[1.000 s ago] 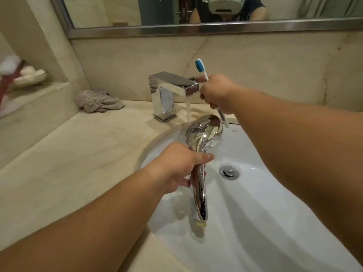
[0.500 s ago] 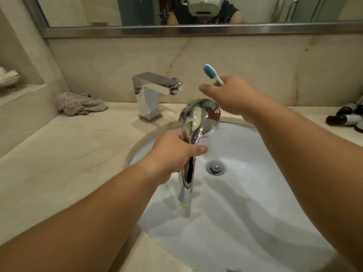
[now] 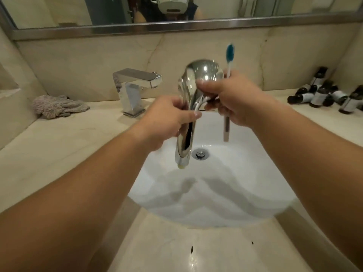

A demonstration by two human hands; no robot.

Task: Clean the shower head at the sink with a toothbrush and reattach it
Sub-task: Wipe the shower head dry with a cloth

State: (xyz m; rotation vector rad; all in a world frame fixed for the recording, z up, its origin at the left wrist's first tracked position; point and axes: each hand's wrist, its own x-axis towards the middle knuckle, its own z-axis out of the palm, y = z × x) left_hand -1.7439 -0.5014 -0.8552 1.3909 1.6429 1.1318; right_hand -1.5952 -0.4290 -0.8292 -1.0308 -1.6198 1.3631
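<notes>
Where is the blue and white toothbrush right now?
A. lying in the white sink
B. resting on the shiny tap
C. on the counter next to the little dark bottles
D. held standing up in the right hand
D: the blue-bristled, white-handled toothbrush stands upright in the right hand, bristles up, while that hand also touches the round end of the shiny chrome shower head; the left hand grips its handle above the white sink.

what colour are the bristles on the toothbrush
Blue bristles on a white handle. The toothbrush shows in the head view, upright in the right hand.
</notes>
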